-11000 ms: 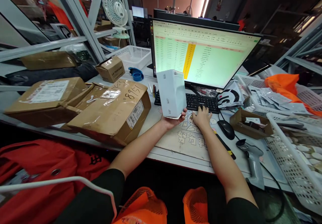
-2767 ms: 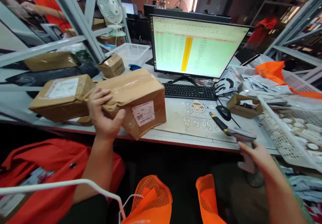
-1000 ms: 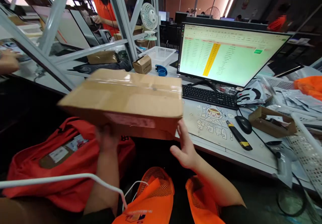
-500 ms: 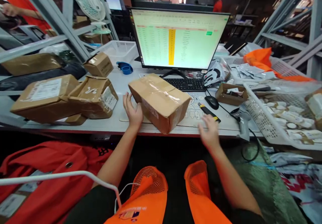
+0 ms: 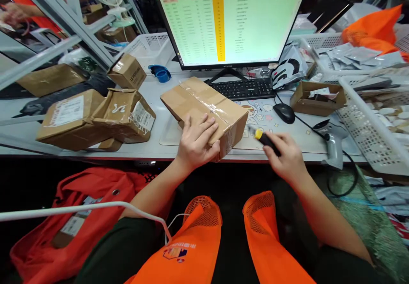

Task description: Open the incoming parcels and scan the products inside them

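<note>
In the head view, spreading the left hand [image 5: 198,141] over the near top of the carton [image 5: 193,103], apparently pressing rather than gripping. Grasping a black-and-yellow cutter [image 5: 266,140] in the right hand [image 5: 286,158], pointing it at the carton's right side, seemingly not touching. Bracing the carton near the front edge of the desk [image 5: 155,150], before the keyboard [image 5: 244,89]. Probably readying to cut the clear tape [image 5: 221,115]; calls for steadying the carton, bringing the cutter onto the tape and steering clear of the left hand
</note>
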The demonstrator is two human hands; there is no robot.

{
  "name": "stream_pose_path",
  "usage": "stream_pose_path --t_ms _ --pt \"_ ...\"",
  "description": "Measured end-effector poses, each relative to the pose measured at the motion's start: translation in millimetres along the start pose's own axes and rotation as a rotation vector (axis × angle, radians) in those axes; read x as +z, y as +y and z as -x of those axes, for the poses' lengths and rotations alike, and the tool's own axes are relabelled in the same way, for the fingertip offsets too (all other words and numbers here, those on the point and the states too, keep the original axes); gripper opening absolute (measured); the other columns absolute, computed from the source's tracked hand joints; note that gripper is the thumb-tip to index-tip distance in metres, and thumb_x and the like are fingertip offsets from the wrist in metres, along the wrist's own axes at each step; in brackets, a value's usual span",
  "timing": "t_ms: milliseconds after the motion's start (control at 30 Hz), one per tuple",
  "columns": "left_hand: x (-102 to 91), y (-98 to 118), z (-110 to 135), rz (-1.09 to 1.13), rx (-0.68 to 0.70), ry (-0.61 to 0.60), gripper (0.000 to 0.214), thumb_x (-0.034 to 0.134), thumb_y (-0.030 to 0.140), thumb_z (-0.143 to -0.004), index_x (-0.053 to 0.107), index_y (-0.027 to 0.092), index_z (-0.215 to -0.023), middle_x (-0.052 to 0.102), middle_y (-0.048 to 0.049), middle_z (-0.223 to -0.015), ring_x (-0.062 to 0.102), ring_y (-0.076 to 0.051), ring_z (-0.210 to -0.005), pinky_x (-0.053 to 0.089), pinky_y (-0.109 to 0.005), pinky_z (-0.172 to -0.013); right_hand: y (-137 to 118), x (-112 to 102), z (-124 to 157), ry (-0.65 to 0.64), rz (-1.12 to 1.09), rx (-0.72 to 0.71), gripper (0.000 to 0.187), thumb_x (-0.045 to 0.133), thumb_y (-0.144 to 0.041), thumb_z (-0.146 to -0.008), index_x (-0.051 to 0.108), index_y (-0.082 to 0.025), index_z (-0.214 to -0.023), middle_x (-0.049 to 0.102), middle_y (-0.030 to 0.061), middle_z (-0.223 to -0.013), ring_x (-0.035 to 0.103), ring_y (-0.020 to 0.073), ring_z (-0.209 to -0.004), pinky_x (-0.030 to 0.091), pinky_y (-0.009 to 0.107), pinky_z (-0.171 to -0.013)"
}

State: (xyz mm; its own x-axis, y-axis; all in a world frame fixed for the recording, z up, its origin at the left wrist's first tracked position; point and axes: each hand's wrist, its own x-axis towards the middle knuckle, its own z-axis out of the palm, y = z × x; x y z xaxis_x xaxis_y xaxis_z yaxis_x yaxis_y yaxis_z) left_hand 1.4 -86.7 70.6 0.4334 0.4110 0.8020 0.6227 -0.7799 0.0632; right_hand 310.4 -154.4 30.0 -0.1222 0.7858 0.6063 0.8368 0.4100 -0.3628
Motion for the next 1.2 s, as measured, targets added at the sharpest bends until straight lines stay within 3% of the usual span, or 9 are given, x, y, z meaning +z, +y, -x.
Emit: stream_pose_path --t_ms 100,167,433,933,1000,1067,1200 --pt "-2.0 0 0 -0.013 0.026 -0.015 0.032 0.061 0.029 -0.091 0.069 0.017 -0.12 0.075 -0.0135 -0.126 0.068 -0.033 -0.128 0.04 -0.06 -0.119 -42 -11 -2 -0.065 -0.021 -0.208 0.046 0.06 -0.032 -0.101 0.059 -0.02 -0.146 0.067 0.0126 -0.111 0.066 0.0254 -0.098 0.059 0.039 -0.084" --pt "-0.8 1 0 -0.006 0.045 0.029 0.028 0.061 0.027 -0.092 0.068 0.017 -0.117 0.076 -0.0133 -0.124 0.069 -0.031 -0.126 0.044 -0.056 -0.117 -51 -8 -10 -0.064 0.013 -0.265 0.045 0.061 -0.032 -0.101 0.061 -0.018 -0.144 0.067 0.0125 -0.108 0.066 0.025 -0.095 0.06 0.038 -0.081" --pt "2.5 2 5 0.055 0.05 0.13 0.022 0.064 0.021 -0.089 0.065 0.018 -0.111 0.076 -0.0139 -0.123 0.068 -0.031 -0.128 0.043 -0.054 -0.119 -31 -2 -30 0.004 0.023 -0.355 0.049 0.064 -0.03 -0.1 0.06 -0.021 -0.147 0.069 0.0133 -0.11 0.068 0.0255 -0.097 0.061 0.04 -0.083" --pt "2.6 8 -3 0.036 0.013 0.102 0.012 0.062 0.021 -0.089 0.057 0.02 -0.1 0.077 -0.014 -0.119 0.07 -0.032 -0.123 0.047 -0.054 -0.114 -38 -1 -38 -0.031 0.051 -0.388 0.048 0.065 -0.034 -0.099 0.062 -0.025 -0.146 0.069 0.012 -0.111 0.067 0.0247 -0.097 0.059 0.039 -0.082" --pt "1.4 6 -1 0.025 0.017 0.092 0.012 0.061 0.021 -0.089 0.056 0.021 -0.1 0.077 -0.0138 -0.119 0.07 -0.032 -0.124 0.048 -0.054 -0.114 -28 -3 -41 -0.07 0.046 -0.38 0.046 0.066 -0.036 -0.098 0.064 -0.027 -0.144 0.069 0.0112 -0.112 0.067 0.0249 -0.099 0.059 0.039 -0.085" --pt "-1.7 4 5 0.036 0.026 0.096 0.012 0.06 0.02 -0.088 0.056 0.021 -0.099 0.077 -0.0139 -0.119 0.069 -0.032 -0.125 0.049 -0.054 -0.113 0 -10 -49 -0.053 0.089 -0.306 0.044 0.066 -0.037 -0.098 0.067 -0.027 -0.141 0.069 0.0117 -0.112 0.067 0.0254 -0.098 0.058 0.04 -0.086" --pt "-11.4 0 21 0.076 0.007 0.124 0.013 0.059 0.019 -0.087 0.055 0.022 -0.1 0.076 -0.0146 -0.122 0.068 -0.032 -0.127 0.051 -0.053 -0.11 76 -35 -60 0.197 0.331 0.034 0.045 0.063 -0.045 -0.1 0.074 -0.016 -0.133 0.069 0.0167 -0.103 0.066 0.0256 -0.089 0.056 0.041 -0.081"
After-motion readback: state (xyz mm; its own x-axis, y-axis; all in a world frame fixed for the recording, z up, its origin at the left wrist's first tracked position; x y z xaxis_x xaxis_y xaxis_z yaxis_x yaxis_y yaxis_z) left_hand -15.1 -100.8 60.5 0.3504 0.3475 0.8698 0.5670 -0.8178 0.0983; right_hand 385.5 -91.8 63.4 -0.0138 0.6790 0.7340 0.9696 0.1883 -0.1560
